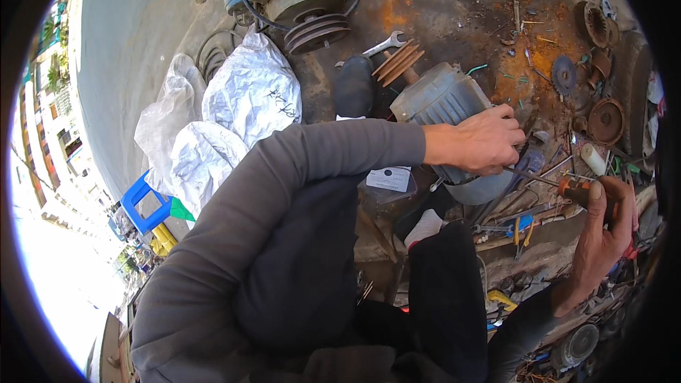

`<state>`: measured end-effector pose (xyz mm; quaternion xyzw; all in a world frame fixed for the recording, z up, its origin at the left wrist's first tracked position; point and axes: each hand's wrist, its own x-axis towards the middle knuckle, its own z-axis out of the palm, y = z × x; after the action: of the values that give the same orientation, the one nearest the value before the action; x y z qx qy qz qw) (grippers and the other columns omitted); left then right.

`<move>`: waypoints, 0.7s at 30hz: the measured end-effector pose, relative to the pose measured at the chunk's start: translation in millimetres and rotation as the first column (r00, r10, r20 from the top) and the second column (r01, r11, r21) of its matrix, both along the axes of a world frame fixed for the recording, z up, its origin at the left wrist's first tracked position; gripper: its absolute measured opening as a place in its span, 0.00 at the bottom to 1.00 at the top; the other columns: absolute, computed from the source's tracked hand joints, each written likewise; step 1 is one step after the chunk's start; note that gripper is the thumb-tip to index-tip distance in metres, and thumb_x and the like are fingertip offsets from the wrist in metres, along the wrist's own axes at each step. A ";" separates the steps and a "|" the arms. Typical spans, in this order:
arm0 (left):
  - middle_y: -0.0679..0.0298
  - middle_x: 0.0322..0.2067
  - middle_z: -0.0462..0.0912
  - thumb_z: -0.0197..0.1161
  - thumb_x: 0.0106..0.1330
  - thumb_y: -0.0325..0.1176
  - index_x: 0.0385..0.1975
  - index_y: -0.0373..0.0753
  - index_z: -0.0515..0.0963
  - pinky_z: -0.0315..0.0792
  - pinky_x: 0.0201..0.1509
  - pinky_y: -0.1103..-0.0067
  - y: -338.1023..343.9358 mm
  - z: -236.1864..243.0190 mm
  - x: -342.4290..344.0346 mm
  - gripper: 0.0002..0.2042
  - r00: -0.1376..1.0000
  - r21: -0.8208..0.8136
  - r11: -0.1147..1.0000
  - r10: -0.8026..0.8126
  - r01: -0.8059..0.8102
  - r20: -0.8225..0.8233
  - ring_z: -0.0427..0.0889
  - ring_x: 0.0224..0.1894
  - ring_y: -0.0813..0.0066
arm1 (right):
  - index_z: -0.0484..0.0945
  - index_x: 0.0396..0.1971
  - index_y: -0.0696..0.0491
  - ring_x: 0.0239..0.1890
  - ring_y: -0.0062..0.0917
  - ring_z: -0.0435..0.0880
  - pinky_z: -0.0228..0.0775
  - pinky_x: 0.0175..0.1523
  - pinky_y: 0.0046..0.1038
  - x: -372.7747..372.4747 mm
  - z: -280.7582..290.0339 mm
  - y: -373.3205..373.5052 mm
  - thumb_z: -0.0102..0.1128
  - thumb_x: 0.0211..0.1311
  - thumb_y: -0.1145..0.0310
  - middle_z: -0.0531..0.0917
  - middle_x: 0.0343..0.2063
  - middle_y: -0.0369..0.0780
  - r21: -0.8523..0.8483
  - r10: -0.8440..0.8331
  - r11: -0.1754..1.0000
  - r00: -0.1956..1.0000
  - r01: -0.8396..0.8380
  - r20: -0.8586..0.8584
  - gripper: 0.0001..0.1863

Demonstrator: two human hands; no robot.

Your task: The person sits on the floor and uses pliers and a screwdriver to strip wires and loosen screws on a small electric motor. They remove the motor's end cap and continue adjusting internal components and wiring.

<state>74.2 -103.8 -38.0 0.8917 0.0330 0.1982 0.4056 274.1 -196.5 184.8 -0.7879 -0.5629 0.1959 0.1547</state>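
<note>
A grey finned electric motor (443,96) lies on the ground in front of my feet, with a grooved rusty pulley (399,62) at its far end. My left hand (482,140) reaches across it, fingers bent and closed at its right side; whatever the fingertips hold is hidden. Off to the right, my right hand (603,223) is closed around the orange-and-dark handle of a screwdriver (543,179). Its long shaft points left toward the motor, and the tip ends near my left fingers, where contact cannot be made out.
A larger motor with a black pulley (317,32) stands at the far left. Near it lie an open-end wrench (384,44) and white sacks (252,92). A blue plastic stool (145,203) is at the left. Rusty rings (606,121), a gear (564,74) and pliers (521,229) clutter the right.
</note>
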 end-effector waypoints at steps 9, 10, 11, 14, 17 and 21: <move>0.64 0.38 0.80 0.80 0.52 0.43 0.31 0.43 0.87 0.66 0.64 0.60 -2.8 1.3 -4.4 0.14 0.997 -0.012 0.999 0.050 -0.049 0.053 0.78 0.49 0.61 | 0.79 0.53 0.57 0.55 0.28 0.82 0.74 0.61 0.31 3.2 -1.2 -0.7 0.66 0.71 0.76 0.83 0.54 0.44 -0.018 -0.057 0.998 0.993 0.056 -0.101 0.13; 0.64 0.38 0.80 0.80 0.52 0.44 0.30 0.43 0.86 0.66 0.64 0.60 -3.0 1.6 -4.1 0.14 0.996 -0.012 0.999 0.053 -0.052 0.065 0.78 0.49 0.60 | 0.79 0.53 0.56 0.56 0.30 0.81 0.73 0.62 0.32 5.4 -3.0 -1.2 0.67 0.70 0.75 0.83 0.55 0.44 -0.097 -0.209 0.975 0.971 0.198 -0.119 0.14; 0.64 0.38 0.80 0.80 0.52 0.44 0.30 0.42 0.86 0.66 0.64 0.60 -3.2 1.9 -3.6 0.14 0.997 -0.014 0.999 0.051 -0.050 0.064 0.78 0.49 0.60 | 0.79 0.53 0.57 0.55 0.29 0.81 0.73 0.62 0.32 3.1 -0.9 -2.4 0.67 0.71 0.75 0.83 0.54 0.44 -0.066 -0.187 0.981 0.976 0.181 -0.108 0.13; 0.64 0.39 0.80 0.80 0.53 0.44 0.31 0.42 0.86 0.66 0.66 0.59 -4.2 3.4 1.7 0.14 0.997 -0.023 0.999 0.034 -0.032 0.071 0.78 0.50 0.60 | 0.79 0.53 0.57 0.51 0.23 0.82 0.74 0.58 0.29 -16.5 18.4 10.8 0.65 0.76 0.73 0.84 0.48 0.40 0.049 -0.003 0.999 1.000 0.004 -0.026 0.11; 0.63 0.40 0.81 0.79 0.53 0.44 0.31 0.42 0.86 0.66 0.67 0.58 -5.0 1.8 -1.7 0.14 0.998 -0.011 1.000 0.030 -0.030 0.049 0.79 0.50 0.60 | 0.78 0.56 0.57 0.54 0.24 0.81 0.73 0.61 0.29 1.2 8.0 -1.6 0.60 0.74 0.78 0.82 0.53 0.42 -0.028 -0.037 0.999 0.995 0.034 -0.098 0.14; 0.62 0.41 0.81 0.78 0.53 0.41 0.32 0.41 0.85 0.64 0.69 0.57 -2.6 3.2 0.1 0.13 0.999 -0.012 1.000 -0.005 0.006 0.049 0.79 0.51 0.60 | 0.78 0.54 0.56 0.54 0.28 0.81 0.72 0.62 0.32 6.9 3.2 -11.6 0.61 0.70 0.79 0.82 0.54 0.45 -0.078 -0.214 0.975 0.969 0.206 -0.122 0.14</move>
<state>74.2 -106.3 -34.8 0.8843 0.0216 0.2186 0.4120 281.1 -208.1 188.0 -0.8332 -0.4584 0.2474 0.1854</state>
